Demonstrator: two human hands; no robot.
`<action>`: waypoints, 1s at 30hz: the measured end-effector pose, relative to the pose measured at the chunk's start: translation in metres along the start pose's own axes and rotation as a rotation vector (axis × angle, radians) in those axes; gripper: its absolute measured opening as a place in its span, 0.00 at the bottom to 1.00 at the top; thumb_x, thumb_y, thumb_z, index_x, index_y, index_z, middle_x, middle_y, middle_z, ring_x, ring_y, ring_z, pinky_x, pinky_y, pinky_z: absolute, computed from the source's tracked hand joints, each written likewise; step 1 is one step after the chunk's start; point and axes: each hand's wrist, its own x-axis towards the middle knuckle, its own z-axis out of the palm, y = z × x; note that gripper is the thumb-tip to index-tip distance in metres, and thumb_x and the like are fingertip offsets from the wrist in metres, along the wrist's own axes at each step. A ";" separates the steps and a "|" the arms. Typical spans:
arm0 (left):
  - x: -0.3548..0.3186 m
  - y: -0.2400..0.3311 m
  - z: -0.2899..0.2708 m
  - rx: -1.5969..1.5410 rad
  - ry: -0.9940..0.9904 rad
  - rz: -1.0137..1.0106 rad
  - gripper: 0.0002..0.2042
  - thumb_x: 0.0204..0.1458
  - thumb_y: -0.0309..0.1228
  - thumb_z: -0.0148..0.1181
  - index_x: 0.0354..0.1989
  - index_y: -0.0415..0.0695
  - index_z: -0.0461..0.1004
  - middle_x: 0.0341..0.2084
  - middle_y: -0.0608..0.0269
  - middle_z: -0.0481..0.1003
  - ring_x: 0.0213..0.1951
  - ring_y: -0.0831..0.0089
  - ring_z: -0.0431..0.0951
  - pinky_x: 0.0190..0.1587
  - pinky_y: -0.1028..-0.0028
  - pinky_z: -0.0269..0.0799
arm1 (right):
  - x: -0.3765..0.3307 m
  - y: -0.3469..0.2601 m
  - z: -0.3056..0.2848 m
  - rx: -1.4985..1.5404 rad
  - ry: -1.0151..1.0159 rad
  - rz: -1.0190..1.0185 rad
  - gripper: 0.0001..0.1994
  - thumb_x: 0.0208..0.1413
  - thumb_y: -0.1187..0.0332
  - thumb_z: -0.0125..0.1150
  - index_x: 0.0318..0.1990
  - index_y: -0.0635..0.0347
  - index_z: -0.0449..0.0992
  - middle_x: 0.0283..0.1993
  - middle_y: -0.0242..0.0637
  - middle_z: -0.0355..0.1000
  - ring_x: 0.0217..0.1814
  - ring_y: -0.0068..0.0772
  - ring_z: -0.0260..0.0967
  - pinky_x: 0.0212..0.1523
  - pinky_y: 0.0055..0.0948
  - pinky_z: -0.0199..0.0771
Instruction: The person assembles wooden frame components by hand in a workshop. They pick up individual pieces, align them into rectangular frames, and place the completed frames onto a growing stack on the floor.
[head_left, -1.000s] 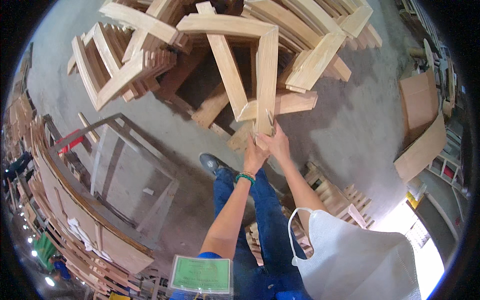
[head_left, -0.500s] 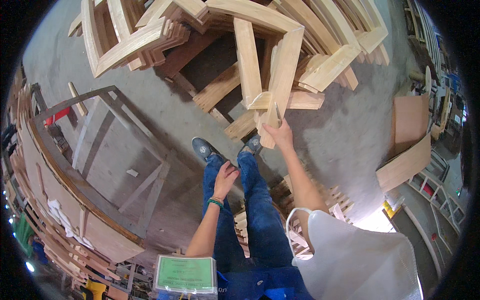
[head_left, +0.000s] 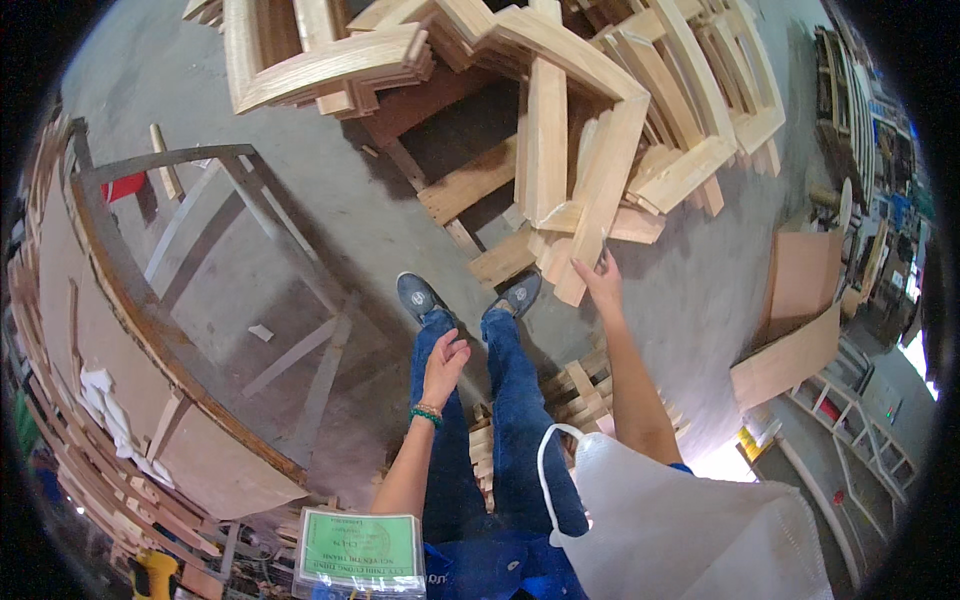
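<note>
My right hand [head_left: 602, 285] is beside the lower end of a pale wooden frame [head_left: 600, 190], its fingers apart. The fingertips are close to the frame's edge; whether they still touch it I cannot tell. This frame tops a stack of similar angled wooden pieces. Over my left thigh hangs my left hand [head_left: 445, 368], empty, with loosely bent fingers and a green bead bracelet [head_left: 426, 415] at the wrist.
A second pile of wooden frames [head_left: 330, 65] lies at the far left, above a wooden pallet [head_left: 470, 185]. To the left stands a table-like metal frame [head_left: 180, 157] with a board. Cardboard [head_left: 805, 270] and a ladder [head_left: 850, 430] are at right. More wood pieces [head_left: 580, 395] lie behind my legs.
My right hand has loosened from the frame's end and drawn slightly right. My left hand hardly moved. The view has shifted, so the stacks sit further right.
</note>
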 end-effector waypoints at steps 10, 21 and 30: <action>-0.100 -0.001 -0.029 0.115 -0.082 0.126 0.24 0.53 0.35 0.56 0.57 0.39 0.63 0.44 0.55 0.75 0.47 0.69 0.75 0.50 0.72 0.70 | -0.206 0.029 -0.048 -0.128 -0.312 0.070 0.12 0.58 0.65 0.51 0.30 0.64 0.75 0.27 0.35 0.72 0.25 0.25 0.65 0.26 0.29 0.65; -0.252 0.001 -0.044 0.058 -0.136 0.263 0.28 0.56 0.40 0.54 0.62 0.39 0.57 0.52 0.57 0.68 0.53 0.74 0.67 0.55 0.76 0.61 | -0.245 0.011 -0.052 -0.216 -0.689 0.189 0.11 0.58 0.66 0.51 0.37 0.63 0.75 0.33 0.40 0.74 0.25 0.25 0.66 0.26 0.27 0.66; -0.349 -0.032 -0.065 -0.097 0.240 0.344 0.24 0.55 0.38 0.57 0.57 0.37 0.65 0.46 0.61 0.72 0.48 0.75 0.70 0.52 0.75 0.65 | -0.221 -0.036 -0.117 -0.187 -0.625 -0.038 0.11 0.58 0.66 0.51 0.40 0.63 0.74 0.35 0.40 0.74 0.25 0.24 0.66 0.26 0.27 0.66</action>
